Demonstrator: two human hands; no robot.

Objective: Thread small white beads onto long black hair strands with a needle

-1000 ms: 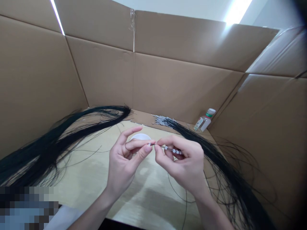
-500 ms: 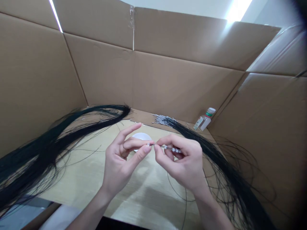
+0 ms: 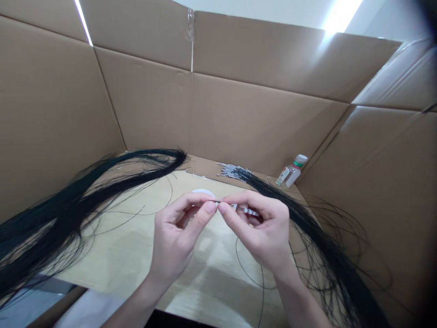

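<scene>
- The dark cord (image 3: pixel 217 202) was held in front of the chest, above the tabletop (image 3: pixel 119 246); its path was partly hidden by the fingers.
- By the left hand (image 3: pixel 177 228), one part of the cord was pinched, thumb and forefinger closed on it.
- By the right hand (image 3: pixel 261 223), the same cord was pinched close beside, thumb and forefinger together; the two sets of fingertips were nearly touching.
- Several small pale beads (image 3: pixel 251 212) were seen along the cord at the right hand; they were half covered by its fingers and could not be counted surely.
- One white dish (image 3: pixel 203 192) was mostly hidden behind the left hand; what was in it could not be seen.
- One clear bottle (image 3: pixel 289 175), with a white cap and green band, was seen near the far right corner; its contents could not be made out.
- Two dark bundles were laid out: the left bundle (image 3: pixel 68 223) was cut off by the picture's edge, as was the right bundle (image 3: pixel 327 250), whose far end was tipped with many silvery beaded strands (image 3: pixel 234 172), too fine to count.
- The tabletop was enclosed by cardboard walls (image 3: pixel 273 123).
</scene>
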